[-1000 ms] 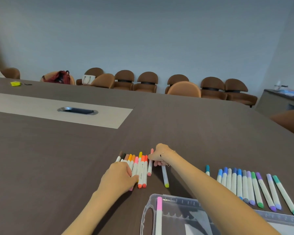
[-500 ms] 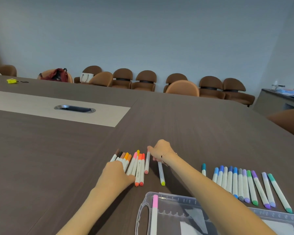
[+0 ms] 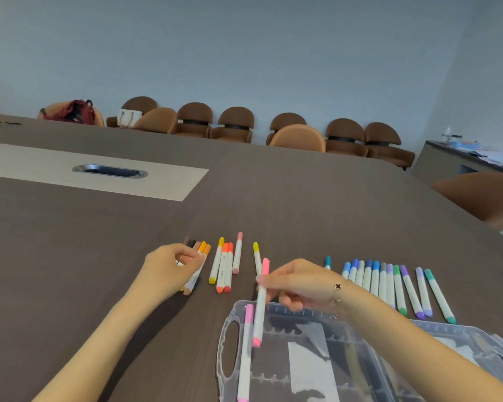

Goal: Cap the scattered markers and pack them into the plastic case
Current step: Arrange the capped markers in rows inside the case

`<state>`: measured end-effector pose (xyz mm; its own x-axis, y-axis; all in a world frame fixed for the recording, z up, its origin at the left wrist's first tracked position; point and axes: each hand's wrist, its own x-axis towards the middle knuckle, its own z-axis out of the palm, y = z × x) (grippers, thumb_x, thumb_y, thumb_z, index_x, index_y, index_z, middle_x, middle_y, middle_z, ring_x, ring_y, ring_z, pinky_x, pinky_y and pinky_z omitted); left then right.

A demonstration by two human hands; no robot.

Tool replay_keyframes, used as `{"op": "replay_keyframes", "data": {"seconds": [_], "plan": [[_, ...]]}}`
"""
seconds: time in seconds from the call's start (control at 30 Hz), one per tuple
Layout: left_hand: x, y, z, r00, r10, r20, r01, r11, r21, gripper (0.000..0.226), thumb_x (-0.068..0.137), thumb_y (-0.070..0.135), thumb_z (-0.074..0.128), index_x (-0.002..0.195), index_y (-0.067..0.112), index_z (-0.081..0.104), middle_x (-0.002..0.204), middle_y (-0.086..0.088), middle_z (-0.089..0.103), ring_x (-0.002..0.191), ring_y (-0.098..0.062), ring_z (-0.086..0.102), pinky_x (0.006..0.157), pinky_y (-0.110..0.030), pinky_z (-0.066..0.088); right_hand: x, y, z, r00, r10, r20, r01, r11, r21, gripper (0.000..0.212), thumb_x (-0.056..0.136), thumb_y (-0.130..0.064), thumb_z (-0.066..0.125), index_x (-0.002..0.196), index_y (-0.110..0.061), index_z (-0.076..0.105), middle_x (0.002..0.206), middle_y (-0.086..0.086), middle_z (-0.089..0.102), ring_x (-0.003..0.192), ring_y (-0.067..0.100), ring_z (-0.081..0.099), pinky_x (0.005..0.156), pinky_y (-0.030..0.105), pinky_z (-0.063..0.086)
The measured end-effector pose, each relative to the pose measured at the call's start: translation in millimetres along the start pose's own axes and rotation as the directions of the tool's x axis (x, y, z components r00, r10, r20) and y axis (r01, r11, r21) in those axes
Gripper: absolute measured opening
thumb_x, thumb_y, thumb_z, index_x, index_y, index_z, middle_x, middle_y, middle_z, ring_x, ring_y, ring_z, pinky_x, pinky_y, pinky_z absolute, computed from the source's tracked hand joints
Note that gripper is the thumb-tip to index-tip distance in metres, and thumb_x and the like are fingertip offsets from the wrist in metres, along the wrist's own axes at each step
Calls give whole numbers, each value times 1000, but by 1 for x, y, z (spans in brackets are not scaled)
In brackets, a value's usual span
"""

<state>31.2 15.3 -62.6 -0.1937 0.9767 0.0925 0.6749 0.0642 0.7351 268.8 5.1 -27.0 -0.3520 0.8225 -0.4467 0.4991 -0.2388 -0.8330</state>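
Now the right hand pinches a pink-capped white marker, long axis running toward the person, over the clear plastic case; left hand grips brown-orange markers farther away.

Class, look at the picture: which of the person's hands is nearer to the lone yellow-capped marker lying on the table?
Right. The right hand, pinching a pink marker, sits just beside the near end of the yellow-capped marker. The left hand rests on the brown and orange markers, several markers farther away.

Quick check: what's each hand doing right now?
Left hand: grips the brown-orange markers.
Right hand: pinches a pink marker over the case.
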Motion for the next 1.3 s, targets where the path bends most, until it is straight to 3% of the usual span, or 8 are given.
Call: {"op": "replay_keyframes", "data": {"seconds": [0.13, 0.3, 0.57, 0.67, 0.87, 0.97, 1.17, 1.3], "plan": [[9, -13, 11, 997, 38, -69, -32, 996, 80, 12, 88, 17, 56, 87, 22, 67, 94, 6, 66, 81, -12, 59, 67, -18, 44, -18, 14, 22, 982, 132, 133, -95, 961, -258, 37, 85, -41, 64, 99, -9, 74, 81, -3, 72, 43, 6, 39, 47, 14, 34], [24, 11, 38, 993, 119, 3, -119, 989, 83, 4, 87, 25, 63, 84, 24, 66, 80, 8, 64, 72, -5, 59, 62, -16, 49, -15, 19, 31, 986, 164, -23, -163, 935, -316, 48, 84, -42, 66, 110, -2, 68, 104, 9, 72, 34, 5, 38, 44, 14, 34], [58, 38, 71, 991, 115, 73, -129, 963, 237, 21, 80, 40, 68, 72, 21, 70, 76, 7, 68, 72, -8, 62, 75, -31, 56, -15, 26, 44, 984, 62, -168, -122, 921, -371, 43, 83, -44, 65, 97, -4, 73, 77, 5, 69, 43, 5, 47, 56, 16, 38], [61, 36, 76, 992, 63, 112, -96, 944, 315, 28, 78, 42, 68, 72, 15, 74, 71, 2, 69, 68, -9, 64, 67, -27, 56, -21, 28, 44, 991, 40, -125, -85, 924, -374, 40, 82, -44, 66, 95, -6, 74, 61, -6, 60, 40, 1, 49, 51, 13, 38], [58, 43, 83, 992, 53, 117, -94, 920, 379, 26, 79, 32, 65, 65, 11, 57, 65, -1, 58, 58, -11, 53, 44, -20, 33, -24, 31, 42, 997, 74, 17, -62, 924, -376, 45, 79, -50, 67, 97, -10, 75, 77, -4, 68, 47, 3, 48, 54, 15, 39], [56, 48, 82, 993, 38, 108, -72, 939, 336, 33, 79, 30, 64, 56, 11, 50, 54, 1, 49, 49, -9, 45, 43, -18, 32, -24, 31, 44, 1000, 24, -16, -28, 920, -391, 40, 81, -45, 68, 96, -9, 75, 73, -5, 66, 40, 1, 47, 53, 13, 38], [55, 54, 20, 993, -68, 100, 74, 996, -51, 30, 84, 37, 63, 75, 11, 74, 65, -1, 63, 54, -10, 44, 52, -20, 41, -26, 37, 49, 993, -70, -94, 34, 940, -340, 37, 83, -39, 67, 94, -4, 75, 91, 7, 74, 37, -2, 47, 55, 13, 37], [35, 35, -7, 949, -180, 258, 228, 958, -171, 27, 84, 44, 66, 80, 18, 67, 77, -2, 57, 58, -11, 37, 50, -18, 35, -22, 39, 51, 993, -67, -100, 21, 915, -403, 37, 84, -43, 65, 90, -9, 75, 89, 6, 74, 65, 3, 59, 80, 23, 51]]}}
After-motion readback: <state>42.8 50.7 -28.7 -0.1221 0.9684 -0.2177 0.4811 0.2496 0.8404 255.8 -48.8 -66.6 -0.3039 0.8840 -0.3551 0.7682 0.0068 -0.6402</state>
